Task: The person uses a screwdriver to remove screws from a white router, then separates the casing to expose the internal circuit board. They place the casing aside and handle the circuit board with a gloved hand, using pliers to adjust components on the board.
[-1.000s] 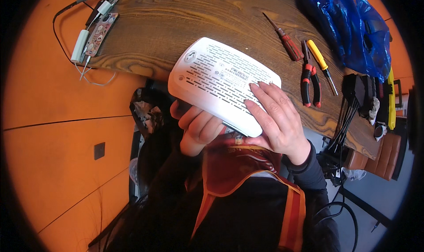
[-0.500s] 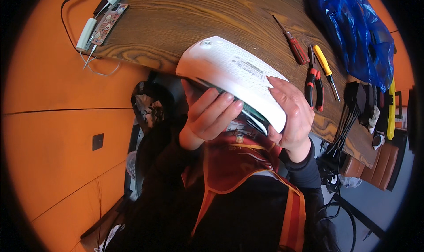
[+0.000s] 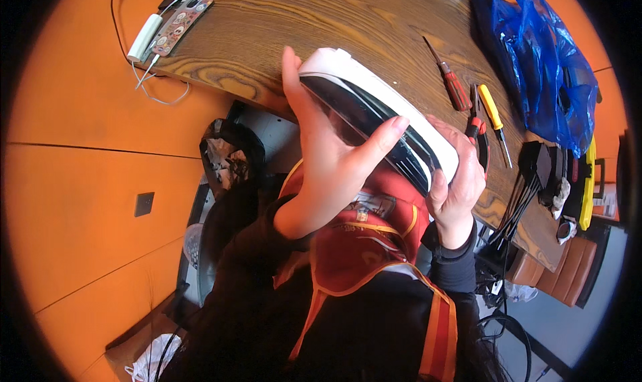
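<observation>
A white plastic device casing [image 3: 384,84], shaped like a router, is held tilted above the table's front edge. Its glossy black face [image 3: 361,111] is turned toward me. My right hand [image 3: 458,171] grips the right end, thumb on the near edge and fingers round the far side. Against the black face lies my left hand [image 3: 328,148], spread wide. Its thumb stretches across to the casing's near side, while a finger points up past the left end. The underside and the inside of the casing are hidden.
On the wooden table [image 3: 281,21] lie a red-handled screwdriver [image 3: 456,89], pliers [image 3: 477,124] and a yellow-handled screwdriver [image 3: 491,108]. A blue plastic bag [image 3: 535,67] is at the right, black cables [image 3: 518,198] below it. A phone [image 3: 182,27] with white cables sits far left.
The casing has turned from its perforated, labelled back to its black face and moved slightly right. My left hand has gone from curled fingers at its edge to spread across it.
</observation>
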Action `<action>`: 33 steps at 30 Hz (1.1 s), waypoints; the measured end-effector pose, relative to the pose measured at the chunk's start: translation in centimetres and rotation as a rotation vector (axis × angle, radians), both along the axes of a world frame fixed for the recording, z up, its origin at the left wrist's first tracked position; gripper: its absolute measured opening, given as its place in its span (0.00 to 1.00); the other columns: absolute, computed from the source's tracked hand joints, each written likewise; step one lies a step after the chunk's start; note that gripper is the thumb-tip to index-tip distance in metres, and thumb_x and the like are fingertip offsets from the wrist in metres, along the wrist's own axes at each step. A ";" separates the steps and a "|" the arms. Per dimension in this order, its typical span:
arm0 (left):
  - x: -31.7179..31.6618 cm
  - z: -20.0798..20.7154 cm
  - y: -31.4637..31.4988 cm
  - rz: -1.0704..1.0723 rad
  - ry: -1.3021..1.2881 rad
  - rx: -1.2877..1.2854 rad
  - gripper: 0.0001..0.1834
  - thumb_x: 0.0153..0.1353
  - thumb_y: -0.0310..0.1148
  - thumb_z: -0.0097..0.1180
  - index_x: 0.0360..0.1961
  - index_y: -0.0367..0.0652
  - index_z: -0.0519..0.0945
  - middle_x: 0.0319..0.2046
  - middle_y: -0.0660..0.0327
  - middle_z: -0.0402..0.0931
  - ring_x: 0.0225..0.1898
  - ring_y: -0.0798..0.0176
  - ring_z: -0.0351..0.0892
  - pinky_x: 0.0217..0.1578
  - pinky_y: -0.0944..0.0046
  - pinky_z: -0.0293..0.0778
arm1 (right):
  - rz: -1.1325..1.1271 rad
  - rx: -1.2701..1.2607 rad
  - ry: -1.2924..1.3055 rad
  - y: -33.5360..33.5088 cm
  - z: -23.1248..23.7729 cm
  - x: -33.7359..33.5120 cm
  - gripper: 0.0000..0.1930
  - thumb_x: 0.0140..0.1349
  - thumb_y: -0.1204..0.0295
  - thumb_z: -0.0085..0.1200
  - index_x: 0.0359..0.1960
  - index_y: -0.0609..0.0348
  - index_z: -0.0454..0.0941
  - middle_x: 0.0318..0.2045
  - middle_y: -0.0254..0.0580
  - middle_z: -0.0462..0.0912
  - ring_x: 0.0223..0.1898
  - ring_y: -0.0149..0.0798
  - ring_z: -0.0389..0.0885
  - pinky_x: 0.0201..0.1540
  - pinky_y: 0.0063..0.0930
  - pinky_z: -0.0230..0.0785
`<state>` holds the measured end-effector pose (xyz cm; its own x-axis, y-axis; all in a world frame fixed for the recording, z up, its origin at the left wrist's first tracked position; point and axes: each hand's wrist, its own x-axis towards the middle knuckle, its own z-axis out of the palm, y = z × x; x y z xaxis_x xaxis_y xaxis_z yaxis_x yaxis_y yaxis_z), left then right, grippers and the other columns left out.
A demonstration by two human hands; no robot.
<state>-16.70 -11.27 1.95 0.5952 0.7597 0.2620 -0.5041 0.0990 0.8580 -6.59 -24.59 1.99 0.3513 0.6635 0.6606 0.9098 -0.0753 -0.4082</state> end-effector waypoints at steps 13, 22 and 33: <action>0.5 -0.6 0.2 0.012 -0.046 0.039 0.56 0.43 0.18 0.57 0.64 0.40 0.29 0.55 0.53 0.50 0.55 0.60 0.58 0.57 0.61 0.58 | -0.050 -0.021 0.147 0.0 0.5 -0.8 0.25 0.62 0.54 0.43 0.43 0.71 0.71 0.40 0.58 0.80 0.42 0.52 0.81 0.45 0.36 0.72; 0.1 -0.1 0.5 -0.081 -0.108 -0.163 0.59 0.43 0.16 0.53 0.64 0.38 0.21 0.58 0.54 0.48 0.57 0.61 0.56 0.58 0.62 0.58 | -0.012 -0.045 -0.099 0.5 0.3 -1.4 0.23 0.60 0.59 0.47 0.44 0.72 0.71 0.39 0.60 0.79 0.42 0.55 0.80 0.45 0.40 0.73; 0.4 -1.3 0.2 -0.075 -0.169 -0.087 0.60 0.43 0.17 0.52 0.63 0.39 0.17 0.63 0.54 0.42 0.61 0.61 0.52 0.60 0.63 0.54 | 0.011 0.050 -0.126 0.6 -0.8 -1.5 0.24 0.61 0.59 0.45 0.43 0.75 0.70 0.37 0.65 0.78 0.40 0.58 0.80 0.44 0.42 0.74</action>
